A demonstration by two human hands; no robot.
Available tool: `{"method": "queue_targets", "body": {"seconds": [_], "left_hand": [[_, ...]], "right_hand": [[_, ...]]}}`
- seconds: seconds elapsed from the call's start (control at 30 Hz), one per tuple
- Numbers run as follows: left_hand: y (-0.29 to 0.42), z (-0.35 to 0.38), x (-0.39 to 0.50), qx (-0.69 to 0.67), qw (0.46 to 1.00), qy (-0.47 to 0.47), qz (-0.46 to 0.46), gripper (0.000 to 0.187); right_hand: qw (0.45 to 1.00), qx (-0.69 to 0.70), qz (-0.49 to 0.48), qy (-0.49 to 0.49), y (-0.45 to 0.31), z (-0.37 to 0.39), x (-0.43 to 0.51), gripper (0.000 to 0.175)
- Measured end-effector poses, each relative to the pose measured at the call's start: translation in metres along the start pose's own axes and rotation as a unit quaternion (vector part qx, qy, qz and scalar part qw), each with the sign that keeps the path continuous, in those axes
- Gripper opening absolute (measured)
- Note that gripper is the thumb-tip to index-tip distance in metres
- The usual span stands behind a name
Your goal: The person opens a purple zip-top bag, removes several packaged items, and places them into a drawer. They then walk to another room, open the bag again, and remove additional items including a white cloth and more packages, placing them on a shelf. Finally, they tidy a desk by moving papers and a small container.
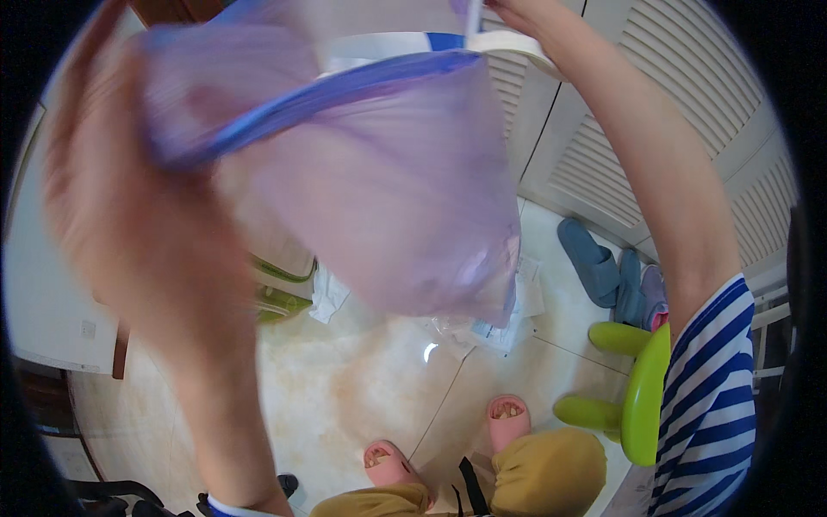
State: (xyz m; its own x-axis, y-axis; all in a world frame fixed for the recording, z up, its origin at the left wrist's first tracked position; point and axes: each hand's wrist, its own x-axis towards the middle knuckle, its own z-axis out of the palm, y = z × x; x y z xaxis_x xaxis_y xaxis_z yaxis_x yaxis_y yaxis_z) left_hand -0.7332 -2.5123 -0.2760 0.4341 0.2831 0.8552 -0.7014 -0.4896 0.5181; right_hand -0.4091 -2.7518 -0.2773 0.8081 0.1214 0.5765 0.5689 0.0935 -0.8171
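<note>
A thin, translucent purple plastic bag [400, 194] with a blue upper edge hangs spread out in front of me. My left hand [136, 174], large and blurred, is at the bag's left end, with the blue edge against its fingers; the exact grip cannot be made out. At the top right, my right hand [523, 13] is partly cut off by the picture's rim, beside a white curved rim [510, 44] and a narrow white strip at the bag's corner. Whether its fingers are closed on something does not show.
Papers and clear plastic [504, 329] lie on the tiled floor below the bag. A crumpled white tissue [328, 294] is near a green-trimmed container [281, 300]. Blue-grey slippers [588, 262] lie by louvered doors [601, 161]. A green plastic stool [646, 400] lies tipped at the right.
</note>
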Motion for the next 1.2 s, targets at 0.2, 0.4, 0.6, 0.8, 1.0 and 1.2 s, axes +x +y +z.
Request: {"method": "queue_targets", "body": {"seconds": [0.2,0.4,0.6,0.8,1.0,1.2], "left_hand": [[-0.083,0.147,-0.084,-0.201,0.924,-0.199,-0.258,0.023],[-0.125,0.146,-0.127,-0.215,0.872,-0.241,-0.367,0.037],[-0.148,0.09,-0.167,-0.155,0.862,-0.1,-0.473,0.057],[-0.165,0.036,-0.346,0.056,0.49,-0.111,-0.863,0.078],[-0.206,0.09,-0.412,-0.265,0.573,-0.13,-0.764,0.082],[-0.186,0.106,-0.431,-0.276,0.512,-0.205,-0.787,0.073]], "right_hand": [[0.949,-0.209,0.234,-0.017,0.109,-0.106,-0.067,0.031],[0.951,-0.102,0.113,0.27,0.087,-0.134,-0.202,0.027],[0.789,-0.354,0.479,0.152,0.184,-0.106,-0.42,0.06],[0.749,-0.554,0.318,-0.177,0.251,-0.096,-0.473,0.102],[0.713,-0.51,0.468,-0.112,0.247,-0.061,-0.47,0.07],[0.767,-0.27,0.578,-0.072,0.215,-0.072,-0.496,0.045]]}}
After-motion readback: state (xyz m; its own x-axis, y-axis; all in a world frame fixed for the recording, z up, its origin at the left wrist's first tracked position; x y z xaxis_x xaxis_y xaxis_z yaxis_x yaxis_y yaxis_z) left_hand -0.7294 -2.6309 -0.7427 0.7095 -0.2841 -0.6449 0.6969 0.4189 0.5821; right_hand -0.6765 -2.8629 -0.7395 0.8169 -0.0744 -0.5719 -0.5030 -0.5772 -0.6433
